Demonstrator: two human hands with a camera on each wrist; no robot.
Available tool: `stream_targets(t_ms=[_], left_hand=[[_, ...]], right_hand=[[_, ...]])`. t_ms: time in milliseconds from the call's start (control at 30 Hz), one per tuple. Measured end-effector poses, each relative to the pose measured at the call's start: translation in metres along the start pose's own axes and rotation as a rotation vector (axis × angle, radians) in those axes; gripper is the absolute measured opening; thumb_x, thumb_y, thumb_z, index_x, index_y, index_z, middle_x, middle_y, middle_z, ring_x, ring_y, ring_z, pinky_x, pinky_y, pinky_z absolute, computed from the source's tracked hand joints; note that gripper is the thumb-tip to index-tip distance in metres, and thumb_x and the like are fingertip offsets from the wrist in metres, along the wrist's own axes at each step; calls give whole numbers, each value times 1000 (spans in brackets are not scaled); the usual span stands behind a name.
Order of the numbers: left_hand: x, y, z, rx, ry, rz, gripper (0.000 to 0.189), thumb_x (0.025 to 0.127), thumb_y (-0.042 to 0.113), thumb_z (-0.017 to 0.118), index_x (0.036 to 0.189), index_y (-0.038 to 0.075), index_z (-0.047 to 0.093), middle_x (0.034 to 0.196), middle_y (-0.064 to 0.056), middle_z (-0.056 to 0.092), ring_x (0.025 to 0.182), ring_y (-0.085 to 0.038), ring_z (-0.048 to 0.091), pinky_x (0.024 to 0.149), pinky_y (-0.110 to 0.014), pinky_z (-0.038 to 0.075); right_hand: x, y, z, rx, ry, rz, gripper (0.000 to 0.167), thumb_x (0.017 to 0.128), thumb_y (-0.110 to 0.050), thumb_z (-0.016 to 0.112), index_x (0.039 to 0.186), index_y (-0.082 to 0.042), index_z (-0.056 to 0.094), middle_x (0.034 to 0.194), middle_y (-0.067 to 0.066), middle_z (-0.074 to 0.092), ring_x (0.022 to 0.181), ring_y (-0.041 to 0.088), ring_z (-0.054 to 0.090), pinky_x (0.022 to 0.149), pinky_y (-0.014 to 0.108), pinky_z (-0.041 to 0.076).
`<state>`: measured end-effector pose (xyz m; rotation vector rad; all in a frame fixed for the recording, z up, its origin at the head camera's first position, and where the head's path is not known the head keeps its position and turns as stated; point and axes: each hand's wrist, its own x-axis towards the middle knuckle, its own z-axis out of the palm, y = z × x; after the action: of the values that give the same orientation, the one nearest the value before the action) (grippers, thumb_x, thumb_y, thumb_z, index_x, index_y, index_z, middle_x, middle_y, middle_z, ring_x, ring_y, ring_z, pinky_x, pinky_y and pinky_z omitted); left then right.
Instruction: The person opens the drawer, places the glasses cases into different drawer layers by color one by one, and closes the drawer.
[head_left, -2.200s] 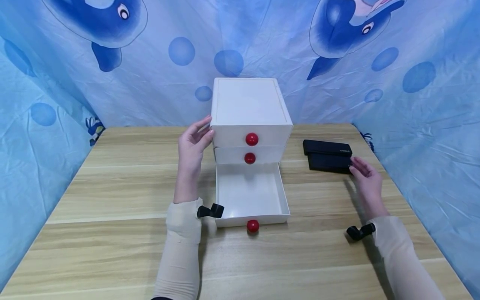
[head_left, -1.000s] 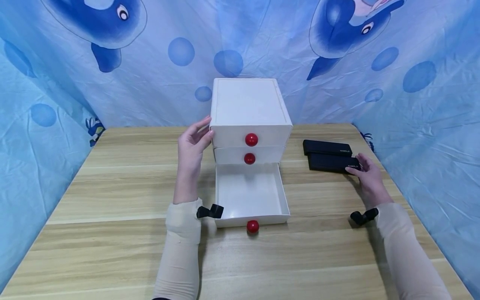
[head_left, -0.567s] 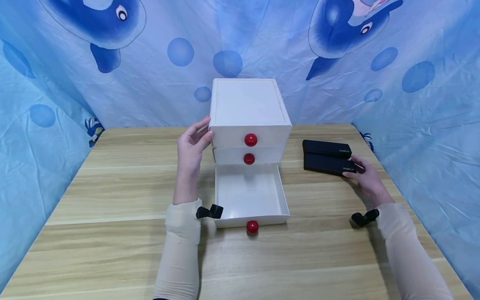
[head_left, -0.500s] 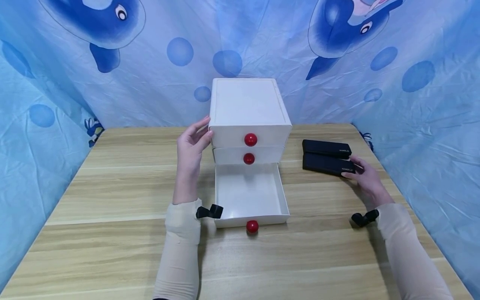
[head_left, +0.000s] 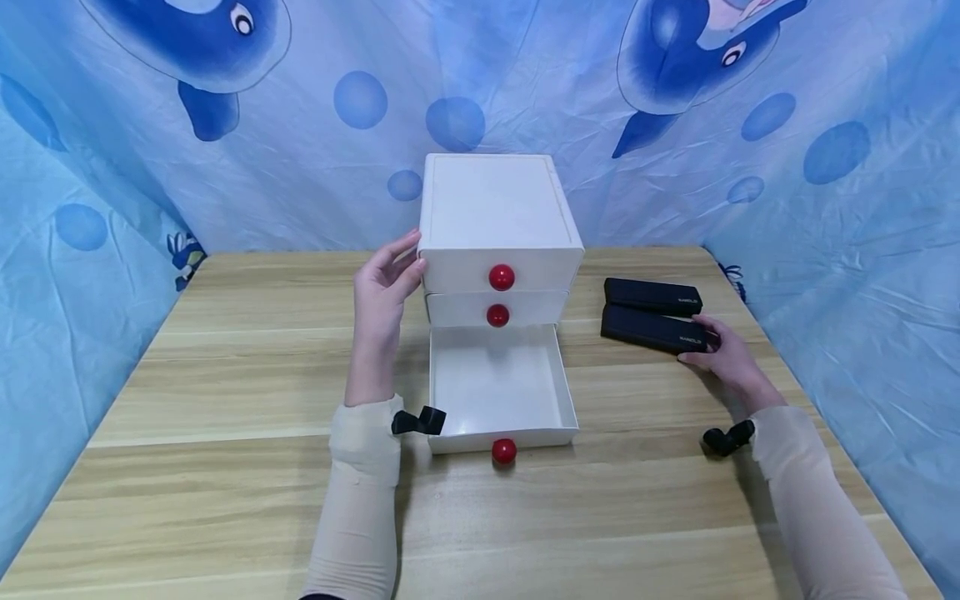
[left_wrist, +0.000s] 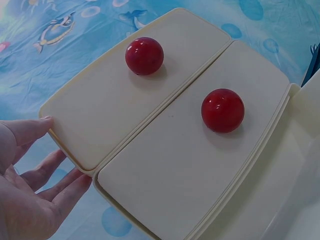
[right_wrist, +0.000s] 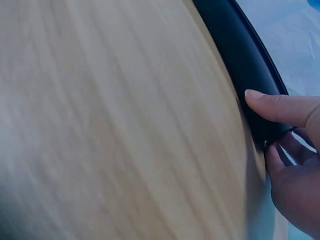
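In the middle of the table stands a white drawer cabinet (head_left: 495, 204) with red ball knobs. Its bottom drawer (head_left: 495, 379) is pulled out and holds nothing. My left hand (head_left: 382, 287) rests on the cabinet's left side; the left wrist view shows the thumb at the front edge and other fingers along the side (left_wrist: 37, 180). To the right, two slim black cases lie one behind the other. My right hand (head_left: 723, 354) grips the right end of the near case (head_left: 648, 327), thumb on one side (right_wrist: 245, 65). The far case (head_left: 652, 294) is untouched.
The wooden table (head_left: 225, 375) reaches back to a blue curtain (head_left: 315, 183) printed with whales and bubbles. The drawer's front, with its red knob (head_left: 504, 451), juts toward the near edge between my forearms. A black wrist camera (head_left: 727, 437) sits at each cuff.
My right hand has taken hold of the near case's end and drawn it slightly left and toward me, turning it a little away from the far case. My left hand stays put.
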<state>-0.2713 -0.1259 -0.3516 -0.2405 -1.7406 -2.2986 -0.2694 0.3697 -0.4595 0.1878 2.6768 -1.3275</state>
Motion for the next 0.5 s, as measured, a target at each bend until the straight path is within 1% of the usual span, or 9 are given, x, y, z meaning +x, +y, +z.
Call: stream_targets(t_ms=[100, 133, 167, 200, 333, 367, 400, 433, 500], left_hand=[[0, 0, 0, -2, 0, 2, 41, 92, -2, 61, 132, -4, 54, 144, -8, 52, 122, -17, 57, 93, -20, 54], [0, 0, 0, -1, -1, 3, 41, 92, -2, 61, 132, -4, 54, 144, -8, 52, 122, -17, 57, 93, -20, 54], [0, 1, 0, -1, -2, 4, 41, 92, -2, 61, 132, -4, 54, 144, -9, 52, 122, -16, 57, 93, -20, 54], [0, 1, 0, -1, -2, 3, 41, 92, -2, 61, 132, -4, 54, 144, -8, 52, 122, -16, 57, 93, -20, 54], [0, 1, -1, -2, -1, 3, 41, 92, -3, 61, 132, -4, 54, 143, -9, 52, 121, -15, 57, 91, -19, 54], [0, 1, 0, -1, 0, 2, 41, 92, -3, 61, 132, -4, 54, 143, -9, 53, 121, -15, 58, 91, -19, 54], [0, 1, 0, -2, 0, 2, 41, 92, -3, 61, 132, -4, 54, 143, -9, 53, 120, -15, 58, 91, -19, 54], [0, 0, 0, -2, 0, 4, 41, 92, -3, 61, 132, -5, 54, 143, -10, 53, 120, -15, 58, 91, -19, 54], [0, 0, 0, -1, 0, 5, 41, 92, -2, 61, 132, -5, 54, 143, -10, 53, 121, -15, 58, 92, -20, 54]], right_hand=[[-3, -4, 1, -9, 11, 1, 89, 88, -20, 72, 155, -7, 15, 161, 25, 9, 143, 49, 21, 114, 61, 26], [-4, -6, 2, -5, 14, -3, 88, 88, -21, 72, 155, -7, 16, 161, 24, 9, 142, 49, 22, 114, 53, 34], [-5, -8, 3, -5, 19, -9, 88, 88, -23, 72, 155, -8, 17, 161, 24, 9, 142, 49, 24, 110, 43, 41], [-7, -10, 3, -6, 22, -13, 88, 88, -25, 72, 155, -9, 17, 161, 23, 9, 141, 48, 25, 106, 32, 46], [-11, -14, 6, 38, 26, -13, 87, 89, -29, 71, 156, -14, 18, 163, 19, 5, 142, 47, 23, 106, 30, 46], [-12, -14, 6, 49, 24, -9, 88, 89, -30, 71, 156, -17, 17, 163, 18, 3, 143, 46, 22, 110, 37, 43], [-13, -14, 6, 56, 22, -5, 87, 89, -31, 71, 156, -18, 16, 163, 17, 2, 144, 46, 21, 112, 39, 40], [-13, -14, 6, 73, 19, -3, 88, 89, -31, 71, 156, -19, 16, 163, 17, 1, 144, 45, 20, 113, 39, 40], [-14, -15, 7, 100, 16, -7, 87, 89, -31, 70, 156, -20, 16, 163, 19, 2, 143, 45, 21, 102, 20, 46]])
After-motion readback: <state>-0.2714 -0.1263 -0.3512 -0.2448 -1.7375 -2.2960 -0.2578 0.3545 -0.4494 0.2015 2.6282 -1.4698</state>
